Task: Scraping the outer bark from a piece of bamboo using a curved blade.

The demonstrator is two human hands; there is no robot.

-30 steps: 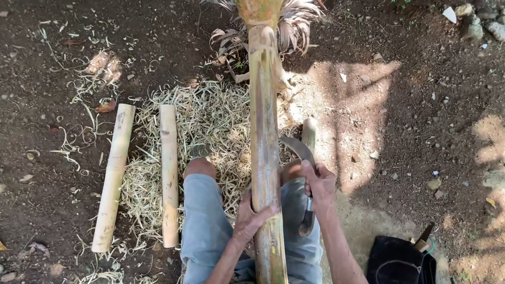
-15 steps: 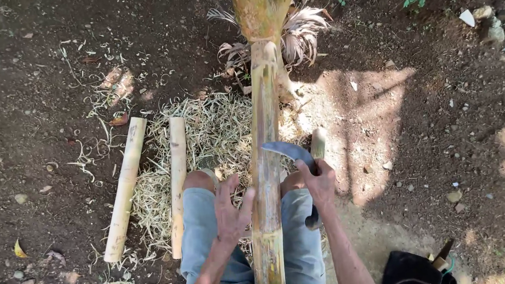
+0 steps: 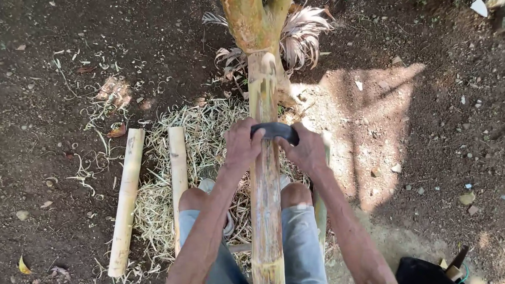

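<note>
Across the whole frame I see dark bare ground, with a sunlit patch toward its right edge. Leaning against a forked tree trunk at the top edge is the biggest piece, a long bamboo pole that runs from the trunk straight down the middle to the bottom edge, between the knees of the person whose view I share.

Left of the pole, a bed of pale shavings spreads over the soil. Two shorter cut bamboo lengths lie on its left side, roughly side by side: the outer length sits at the pile's edge, tilted a little, and the inner length lies nearer the left knee. At the bottom right corner of the ground I can make out a dark bag with a handle poking out of it.

Over the pole, about a third of the way down from the trunk, sits a dark curved blade, laid crosswise on the bamboo. My left hand is closed around the blade's left end, fingers wrapped over it. My right hand grips the right end the same way, fist tight, just beside the pole.
</note>
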